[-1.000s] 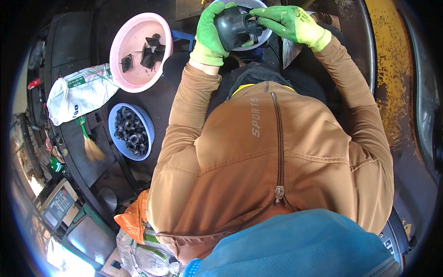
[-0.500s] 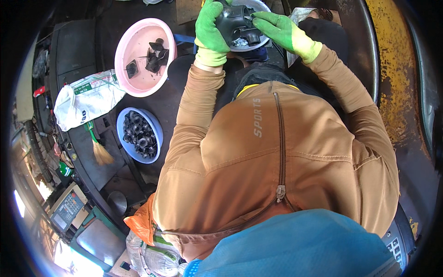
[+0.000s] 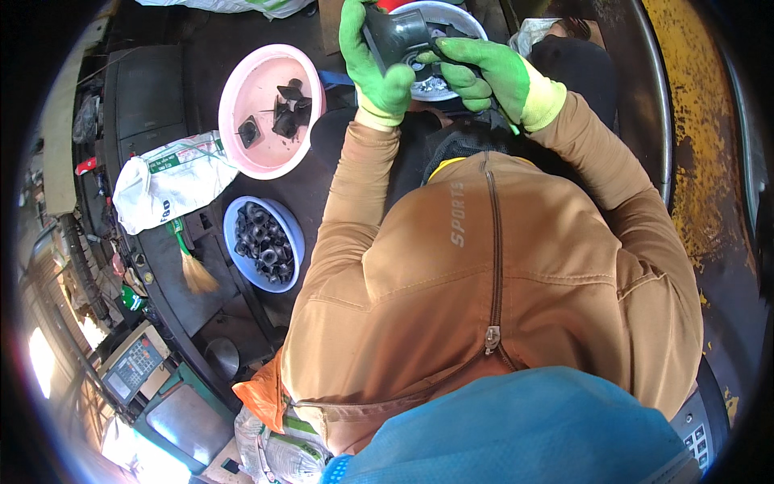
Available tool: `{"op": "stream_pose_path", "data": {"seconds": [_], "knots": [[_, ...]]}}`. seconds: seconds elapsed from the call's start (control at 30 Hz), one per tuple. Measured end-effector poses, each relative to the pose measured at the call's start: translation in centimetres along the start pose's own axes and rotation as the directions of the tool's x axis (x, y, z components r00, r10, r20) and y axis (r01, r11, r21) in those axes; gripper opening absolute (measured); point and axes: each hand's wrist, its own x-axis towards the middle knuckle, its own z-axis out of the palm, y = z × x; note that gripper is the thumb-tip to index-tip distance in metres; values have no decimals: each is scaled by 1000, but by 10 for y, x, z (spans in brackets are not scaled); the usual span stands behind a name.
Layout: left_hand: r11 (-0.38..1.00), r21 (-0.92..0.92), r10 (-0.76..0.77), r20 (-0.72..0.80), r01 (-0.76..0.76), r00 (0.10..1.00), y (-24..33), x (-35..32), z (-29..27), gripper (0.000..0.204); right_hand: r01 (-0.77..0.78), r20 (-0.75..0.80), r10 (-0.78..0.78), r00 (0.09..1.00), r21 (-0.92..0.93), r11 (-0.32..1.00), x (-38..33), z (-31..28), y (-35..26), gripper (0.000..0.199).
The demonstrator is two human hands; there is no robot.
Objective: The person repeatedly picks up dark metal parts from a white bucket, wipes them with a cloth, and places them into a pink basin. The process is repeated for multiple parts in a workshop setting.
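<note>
My left hand [image 3: 376, 73], in a green and yellow glove, is closed round a black moulded part [image 3: 401, 34] with a hollow, flared body and a flat edge. The part is held up over the near left side of a pale basin [image 3: 477, 22] with dark pieces in it. Against the part's right side are the fingers of my right hand [image 3: 496, 74], in a matching glove. They are curled in, and a thin green end shows below the palm; what they grip is hidden.
A pink basin [image 3: 228, 121] with several black parts stands to the left. Nearer is a blue basin [image 3: 297, 242] full of small black pieces. A white sack [image 3: 173, 181] and a straw brush [image 3: 196, 274] lie further left. A rusty yellow machine panel [image 3: 697, 145] rises at the right.
My left hand has tilted the black part, turning its flat edge. The right fingers, stretched out before, are now curled beside it. Objects on the left sit further right in view.
</note>
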Motion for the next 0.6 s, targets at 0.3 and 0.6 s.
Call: {"op": "stream_pose_path", "data": {"seconds": [0.3,0.6], "knots": [[584,-640,-711,-106,499,695,11,-10,-4,69,334,9,-530,848,-785,521,18,-32,3,40],[-368,-799,-678,580,475,451,-7,-25,-31,76,427,594,-421,685,-796,-429,17,-59,-21,37]]}}
